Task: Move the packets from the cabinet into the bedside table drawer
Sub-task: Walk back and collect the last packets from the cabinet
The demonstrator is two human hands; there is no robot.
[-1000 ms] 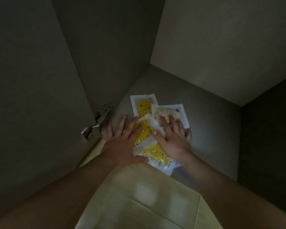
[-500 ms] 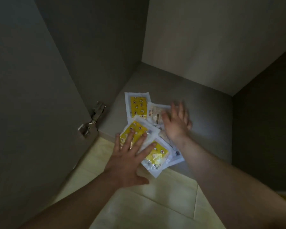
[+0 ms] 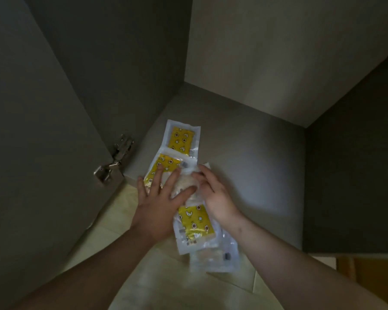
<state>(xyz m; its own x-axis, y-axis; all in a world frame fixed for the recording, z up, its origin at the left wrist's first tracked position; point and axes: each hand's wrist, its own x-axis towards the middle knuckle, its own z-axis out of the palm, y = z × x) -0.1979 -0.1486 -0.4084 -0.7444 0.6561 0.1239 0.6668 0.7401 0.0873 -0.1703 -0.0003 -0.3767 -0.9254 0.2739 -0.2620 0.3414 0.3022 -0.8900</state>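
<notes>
Several flat packets lie in a loose pile at the front left of the cabinet shelf (image 3: 251,162). One yellow patterned packet (image 3: 181,139) lies furthest back, untouched. My left hand (image 3: 157,206) rests with spread fingers on a second yellow packet (image 3: 165,163) and a pale beige packet (image 3: 184,185). My right hand (image 3: 214,195) curls its fingers round the beige packet's right edge. A third yellow packet (image 3: 195,222) and a clear packet (image 3: 213,257) stick out past the shelf's front edge, below my hands. The bedside table drawer is out of view.
The open cabinet door (image 3: 38,153) stands at the left, its metal hinge (image 3: 114,162) close to my left hand. Cabinet walls close in the back and right. Pale floor tiles (image 3: 143,278) lie below the shelf edge, and a wooden surface (image 3: 367,271) shows at the lower right.
My right hand came back from the rear of the pile and now grips the beige packet. Packets slid toward me, and two now overhang the shelf edge. My left hand shifted forward onto the pile.
</notes>
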